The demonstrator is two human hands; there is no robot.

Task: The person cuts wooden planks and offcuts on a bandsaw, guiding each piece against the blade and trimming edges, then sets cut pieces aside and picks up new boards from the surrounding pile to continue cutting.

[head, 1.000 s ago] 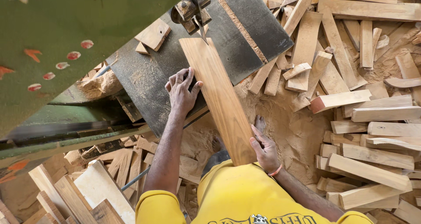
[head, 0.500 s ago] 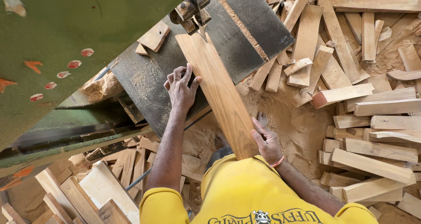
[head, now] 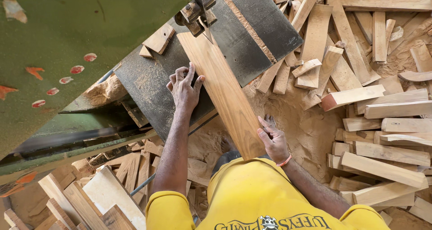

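Note:
A long pale wooden plank (head: 223, 91) lies on the dark steel saw table (head: 148, 88), its far end at the blade guide (head: 196, 11). My left hand (head: 184, 88) lies flat, fingers spread, on the table against the plank's left edge. My right hand (head: 272, 139) grips the plank's near right edge, an orange band on its wrist. My yellow shirt fills the bottom of the view.
A big green machine housing (head: 67, 45) covers the upper left. Small offcuts (head: 158, 38) sit on the table's left part. Several cut boards (head: 382, 117) lie piled on the sawdust-covered floor at right; more scraps (head: 103, 194) at lower left.
The plank has slid forward toward the blade guide. Both hands moved with it along the table.

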